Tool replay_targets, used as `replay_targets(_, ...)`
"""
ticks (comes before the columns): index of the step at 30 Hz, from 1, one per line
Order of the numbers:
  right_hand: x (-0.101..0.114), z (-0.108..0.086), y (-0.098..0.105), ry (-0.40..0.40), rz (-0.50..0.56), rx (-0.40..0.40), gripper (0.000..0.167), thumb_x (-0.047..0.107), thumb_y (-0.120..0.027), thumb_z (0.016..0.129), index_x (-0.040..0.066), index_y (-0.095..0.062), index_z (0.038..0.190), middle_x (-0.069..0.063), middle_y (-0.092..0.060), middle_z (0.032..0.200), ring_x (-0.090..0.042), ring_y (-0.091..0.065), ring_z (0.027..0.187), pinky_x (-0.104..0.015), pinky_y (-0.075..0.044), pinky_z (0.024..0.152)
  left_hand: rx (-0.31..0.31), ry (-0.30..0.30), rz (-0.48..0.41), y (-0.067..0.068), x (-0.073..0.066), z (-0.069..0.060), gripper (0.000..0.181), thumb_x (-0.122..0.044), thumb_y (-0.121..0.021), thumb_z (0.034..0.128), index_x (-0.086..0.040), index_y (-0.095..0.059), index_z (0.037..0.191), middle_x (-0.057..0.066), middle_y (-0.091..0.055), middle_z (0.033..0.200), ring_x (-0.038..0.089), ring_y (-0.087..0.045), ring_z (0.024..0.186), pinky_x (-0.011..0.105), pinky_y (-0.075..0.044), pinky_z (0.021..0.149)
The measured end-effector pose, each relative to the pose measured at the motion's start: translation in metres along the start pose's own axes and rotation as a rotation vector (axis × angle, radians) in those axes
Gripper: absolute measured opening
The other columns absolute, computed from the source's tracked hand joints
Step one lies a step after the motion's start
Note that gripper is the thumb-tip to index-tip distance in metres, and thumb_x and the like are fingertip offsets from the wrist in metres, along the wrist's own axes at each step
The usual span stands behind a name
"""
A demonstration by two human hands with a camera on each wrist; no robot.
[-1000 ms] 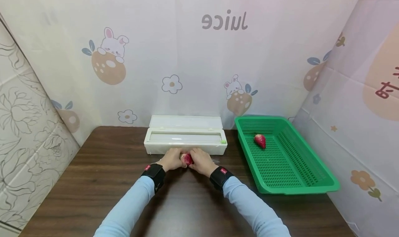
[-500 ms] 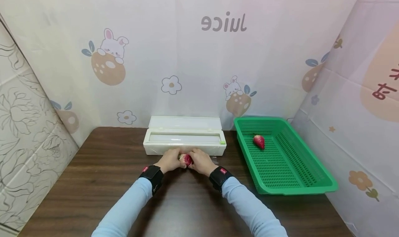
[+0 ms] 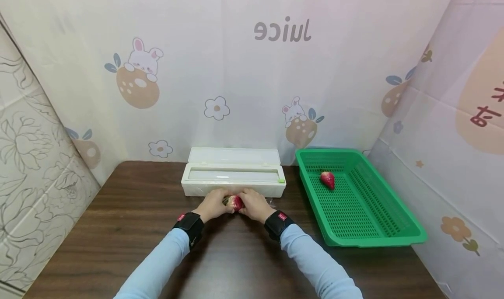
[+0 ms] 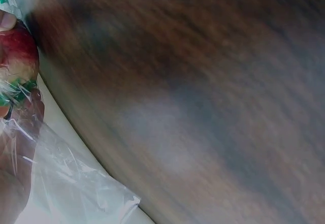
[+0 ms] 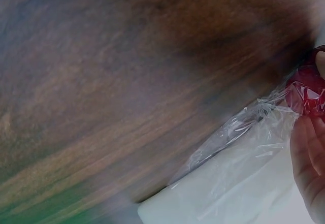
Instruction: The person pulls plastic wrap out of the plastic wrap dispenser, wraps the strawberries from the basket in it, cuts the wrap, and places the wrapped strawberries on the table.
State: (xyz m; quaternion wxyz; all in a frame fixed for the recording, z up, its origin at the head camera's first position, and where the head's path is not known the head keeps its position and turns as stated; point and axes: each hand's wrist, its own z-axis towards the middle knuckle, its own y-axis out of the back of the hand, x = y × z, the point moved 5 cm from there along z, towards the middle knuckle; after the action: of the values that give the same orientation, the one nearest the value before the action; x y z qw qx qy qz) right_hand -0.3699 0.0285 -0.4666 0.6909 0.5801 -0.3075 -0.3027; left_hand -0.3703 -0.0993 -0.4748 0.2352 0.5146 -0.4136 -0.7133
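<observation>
You are at a dark wood-grain table (image 3: 118, 220) set up as a small booth, enclosed by a printed cloth (image 3: 252, 71) at the back and right and a sheet (image 3: 31, 176) of outlined flowers on the left. The bunnies (image 3: 143, 63) and mirrored "Juice" lettering (image 3: 282, 30) look homely, and your white film box (image 3: 234, 186) and green basket (image 3: 376, 241) suit a kitchen, but you cannot tell what room lies beyond.

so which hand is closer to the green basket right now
Right. The right hand is left of the green basket, apart from it, with bare table between; the left hand is farther left, beyond the strawberry both hold.
</observation>
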Motion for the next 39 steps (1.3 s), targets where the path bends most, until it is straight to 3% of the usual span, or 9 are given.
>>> replay_targets(3,0.001,0.000,-0.002,0.007,-0.019,0.014,0.040,0.026,-0.075,0.074,0.007,-0.062,0.108,-0.006,-0.059,0.101,-0.020,-0.056,0.093,-0.035,-0.050,0.074,-0.022,-0.008,0.033,0.003,-0.001,-0.003,0.041,-0.027,-0.079,0.0695,-0.009,-0.066,0.104,0.005,-0.065,0.101,0.020,-0.058,0.094,0.039,-0.046,0.080)
replay_targets(6,0.002,0.001,-0.001,0.011,-0.025,0.019,0.040,0.025,-0.076,0.074,0.007,-0.062,0.107,-0.007,-0.059,0.102,-0.021,-0.057,0.095,-0.036,-0.051,0.076,-0.094,-0.025,0.063,0.010,-0.004,-0.006,0.037,-0.025,-0.078,0.0705,-0.010,-0.066,0.102,0.005,-0.065,0.098,0.020,-0.058,0.091,0.038,-0.047,0.079)
replay_targets(10,0.001,0.003,0.000,-0.003,-0.044,0.030,0.041,0.026,-0.077,0.073,0.007,-0.062,0.107,-0.008,-0.059,0.104,-0.023,-0.057,0.098,-0.038,-0.051,0.077,-0.191,-0.105,0.093,0.016,-0.013,-0.008,0.031,-0.022,-0.075,0.0739,-0.009,-0.067,0.101,0.004,-0.063,0.095,0.020,-0.059,0.088,0.037,-0.048,0.077)
replay_targets(14,0.000,0.003,0.002,-0.017,-0.049,0.027,0.038,0.025,-0.077,0.072,0.008,-0.063,0.102,-0.007,-0.059,0.100,-0.022,-0.057,0.095,-0.038,-0.051,0.073,-0.162,-0.207,0.169,0.008,-0.023,-0.007,0.036,-0.023,-0.076,0.0738,-0.010,-0.066,0.106,0.003,-0.063,0.104,0.021,-0.059,0.096,0.036,-0.047,0.083)
replay_targets(19,0.004,0.004,0.003,-0.004,-0.030,0.022,0.038,0.025,-0.077,0.072,0.008,-0.063,0.103,-0.007,-0.059,0.102,-0.023,-0.057,0.095,-0.039,-0.051,0.072,-0.180,-0.246,0.304,0.001,-0.024,-0.008,0.041,-0.023,-0.081,0.0668,-0.008,-0.065,0.102,0.004,-0.062,0.100,0.021,-0.059,0.091,0.036,-0.048,0.080)
replay_targets(22,0.002,0.004,0.001,-0.009,-0.022,0.020,0.038,0.025,-0.076,0.073,0.008,-0.063,0.105,-0.007,-0.059,0.104,-0.022,-0.057,0.097,-0.039,-0.051,0.073,-0.204,-0.243,0.313,0.001,-0.024,-0.007,0.039,-0.021,-0.082,0.0651,-0.007,-0.065,0.097,0.006,-0.063,0.097,0.023,-0.059,0.088,0.037,-0.048,0.078)
replay_targets(28,-0.001,0.001,0.000,-0.012,0.016,0.005,0.037,0.023,-0.077,0.072,0.005,-0.062,0.101,-0.008,-0.059,0.099,-0.022,-0.056,0.093,-0.037,-0.050,0.074,-0.151,-0.167,0.159,0.000,-0.021,-0.002,0.034,-0.014,-0.080,0.0664,-0.005,-0.065,0.095,0.007,-0.063,0.090,0.023,-0.059,0.083,0.037,-0.048,0.074)
replay_targets(34,-0.001,0.002,0.001,0.002,0.090,-0.014,0.045,0.019,-0.076,0.073,0.003,-0.052,0.108,-0.010,-0.060,0.103,-0.024,-0.056,0.099,-0.036,-0.047,0.084,-0.097,-0.084,0.092,0.000,-0.014,0.002,0.042,-0.015,-0.079,0.0681,-0.008,-0.066,0.108,0.008,-0.065,0.099,0.022,-0.060,0.089,0.037,-0.047,0.077)
replay_targets(39,0.000,0.003,0.001,0.009,0.083,-0.018,0.041,0.019,-0.075,0.075,0.005,-0.053,0.106,-0.008,-0.061,0.101,-0.022,-0.056,0.097,-0.035,-0.046,0.084,-0.093,-0.053,0.017,0.001,-0.006,0.004,0.038,-0.014,-0.079,0.0679,-0.010,-0.068,0.105,0.007,-0.067,0.100,0.022,-0.061,0.091,0.037,-0.047,0.079)
